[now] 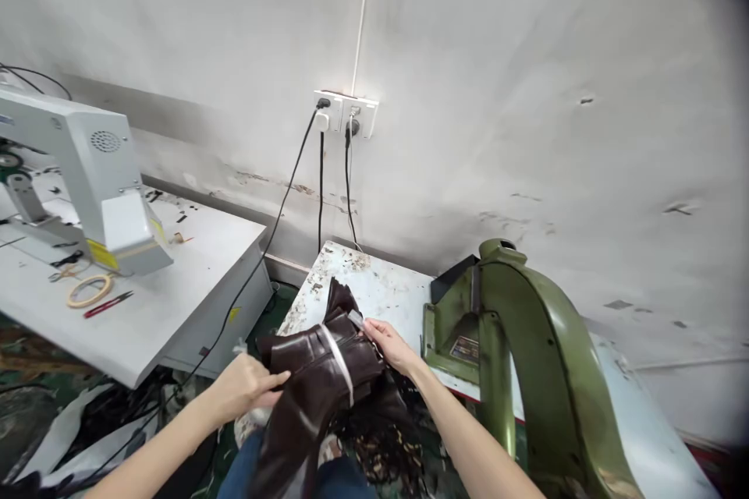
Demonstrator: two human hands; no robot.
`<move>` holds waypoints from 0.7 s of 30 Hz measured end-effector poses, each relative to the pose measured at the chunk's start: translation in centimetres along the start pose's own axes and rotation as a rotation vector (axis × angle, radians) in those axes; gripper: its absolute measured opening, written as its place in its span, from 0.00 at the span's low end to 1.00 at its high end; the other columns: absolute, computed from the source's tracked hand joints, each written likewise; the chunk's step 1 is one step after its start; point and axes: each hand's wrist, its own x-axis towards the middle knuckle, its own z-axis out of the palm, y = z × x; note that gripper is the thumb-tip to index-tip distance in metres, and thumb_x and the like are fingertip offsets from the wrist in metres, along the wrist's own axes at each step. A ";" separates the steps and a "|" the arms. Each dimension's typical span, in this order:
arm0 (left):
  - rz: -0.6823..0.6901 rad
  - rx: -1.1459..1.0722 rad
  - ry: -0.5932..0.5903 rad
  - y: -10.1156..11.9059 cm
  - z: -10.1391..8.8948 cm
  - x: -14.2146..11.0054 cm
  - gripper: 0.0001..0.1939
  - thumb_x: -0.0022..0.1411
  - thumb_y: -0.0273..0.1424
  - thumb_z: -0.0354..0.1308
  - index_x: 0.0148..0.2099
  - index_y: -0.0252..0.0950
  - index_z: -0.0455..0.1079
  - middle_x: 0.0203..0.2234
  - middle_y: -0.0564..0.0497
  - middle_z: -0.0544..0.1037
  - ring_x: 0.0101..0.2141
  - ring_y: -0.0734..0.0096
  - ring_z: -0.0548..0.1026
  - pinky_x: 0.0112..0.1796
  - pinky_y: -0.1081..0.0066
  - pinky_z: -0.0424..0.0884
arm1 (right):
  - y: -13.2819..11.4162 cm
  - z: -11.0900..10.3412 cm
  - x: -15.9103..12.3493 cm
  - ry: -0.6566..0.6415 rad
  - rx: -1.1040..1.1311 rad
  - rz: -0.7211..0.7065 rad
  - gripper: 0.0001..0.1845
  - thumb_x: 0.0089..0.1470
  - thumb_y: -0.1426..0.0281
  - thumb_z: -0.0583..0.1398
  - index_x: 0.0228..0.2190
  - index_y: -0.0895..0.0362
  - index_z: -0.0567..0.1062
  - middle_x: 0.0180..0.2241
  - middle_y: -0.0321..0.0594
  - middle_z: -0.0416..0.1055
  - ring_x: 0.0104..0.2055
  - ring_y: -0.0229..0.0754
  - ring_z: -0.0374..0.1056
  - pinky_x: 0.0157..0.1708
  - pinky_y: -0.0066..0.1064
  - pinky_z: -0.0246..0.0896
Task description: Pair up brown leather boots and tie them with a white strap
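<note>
A bundle of glossy dark brown leather pieces, shaped like boot uppers, lies over my lap and against the table's front edge. Around its middle runs a white band. My left hand is closed at the bundle's left side, a wisp of whitish material showing above its knuckles; what the fingers hold is partly hidden. At the upper right of the bundle, my right hand pinches a small pale strip between thumb and fingers.
Right of the bundle, a green curved-arm machine stands on the pale worktable. On the left table are a grey machine, a tape roll and a red pen-like tool. Cables hang from wall sockets. Scraps litter the floor.
</note>
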 end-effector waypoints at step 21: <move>0.154 0.662 -0.472 14.8 -8.0 16.5 0.19 0.64 0.39 0.62 0.25 0.35 0.64 0.19 0.58 0.64 0.23 0.74 0.65 0.31 0.70 0.67 | 5.2 0.5 0.0 0.391 -0.048 -0.056 0.19 0.63 0.56 0.59 0.31 0.60 0.72 0.28 0.32 0.67 0.28 0.36 0.64 0.31 0.31 0.64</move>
